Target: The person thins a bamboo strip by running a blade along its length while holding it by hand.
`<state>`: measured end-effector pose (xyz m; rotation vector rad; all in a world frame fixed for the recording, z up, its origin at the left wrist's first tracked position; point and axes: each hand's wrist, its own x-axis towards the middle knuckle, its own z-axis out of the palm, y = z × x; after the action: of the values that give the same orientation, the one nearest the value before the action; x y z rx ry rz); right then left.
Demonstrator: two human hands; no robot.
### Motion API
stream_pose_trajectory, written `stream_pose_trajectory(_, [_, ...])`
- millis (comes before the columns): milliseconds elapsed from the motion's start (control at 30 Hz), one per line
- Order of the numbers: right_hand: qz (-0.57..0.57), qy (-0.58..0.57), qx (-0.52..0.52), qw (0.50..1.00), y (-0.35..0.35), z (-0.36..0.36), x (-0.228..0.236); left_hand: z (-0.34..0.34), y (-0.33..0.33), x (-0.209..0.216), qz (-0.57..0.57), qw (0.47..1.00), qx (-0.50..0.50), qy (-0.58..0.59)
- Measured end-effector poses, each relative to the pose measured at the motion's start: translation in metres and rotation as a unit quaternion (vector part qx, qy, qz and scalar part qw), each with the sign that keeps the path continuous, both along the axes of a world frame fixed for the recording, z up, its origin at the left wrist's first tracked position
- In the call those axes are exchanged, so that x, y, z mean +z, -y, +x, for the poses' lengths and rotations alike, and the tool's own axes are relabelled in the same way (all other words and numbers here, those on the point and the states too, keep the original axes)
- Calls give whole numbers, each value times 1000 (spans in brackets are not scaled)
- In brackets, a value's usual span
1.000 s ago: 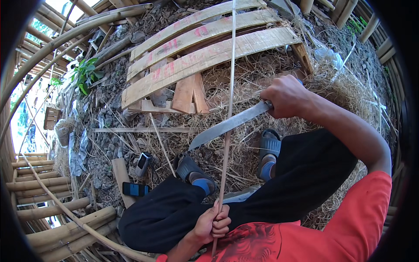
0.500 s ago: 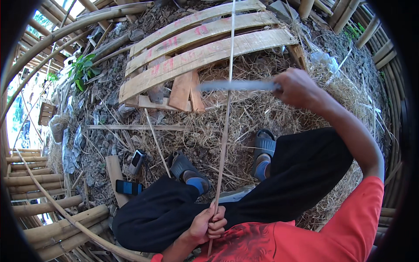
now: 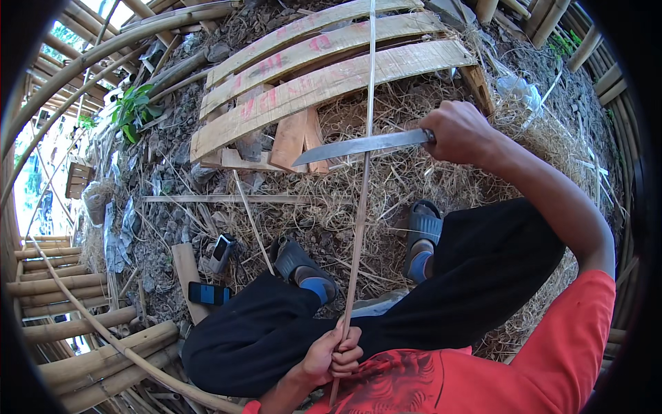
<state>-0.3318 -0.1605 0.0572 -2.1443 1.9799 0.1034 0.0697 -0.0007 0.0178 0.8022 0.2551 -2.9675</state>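
Observation:
A long, thin strip [image 3: 358,241], of bamboo by its look, runs from my lap up past the wooden slats. My left hand [image 3: 332,355] is closed round its lower end, close to my red shirt. Farther out, my right hand [image 3: 458,134] grips the handle of a long knife [image 3: 365,145]. The blade points left, its tip slightly lower than the handle, and crosses the strip. Whether its edge bites into the strip or only rests against it, I cannot tell.
Ahead lies a slatted wooden pallet [image 3: 331,86] on straw and rubble. Left of my legs are a phone [image 3: 209,294], a small grey device [image 3: 221,252] and a flat board [image 3: 187,276]. Bamboo poles [image 3: 110,352] stand at the left. My sandalled feet rest on the straw [image 3: 386,186].
The blade, blurred by motion before, now shows sharply, and its tip has dropped and moved left. My left hand keeps the same hold. The whole view has shifted slightly.

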Motion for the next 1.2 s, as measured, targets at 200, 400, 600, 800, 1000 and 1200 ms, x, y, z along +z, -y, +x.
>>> stream_pose_trajectory(200, [-56,-52,-114,991,21,-35,-4,4,-1,-1,-2,1000,-10,0])
stream_pose_trajectory(400, [1,23,-76,997,-8,-10,5,3,-6,-6,-21,999,-28,17])
stream_pose_trajectory(600, [67,3,76,995,-10,22,3,6,-5,-9,-8,1000,-25,2])
stream_pose_trajectory(800, [-49,-35,-126,990,6,-47,-12,3,-6,-9,24,999,-20,-25])
stream_pose_trajectory(1000, [24,43,17,999,-8,9,0,2,-4,-8,-22,999,-34,33])
stream_pose_trajectory(1200, [-7,13,-137,990,10,-43,-6,-3,-2,-8,-20,999,-38,4])
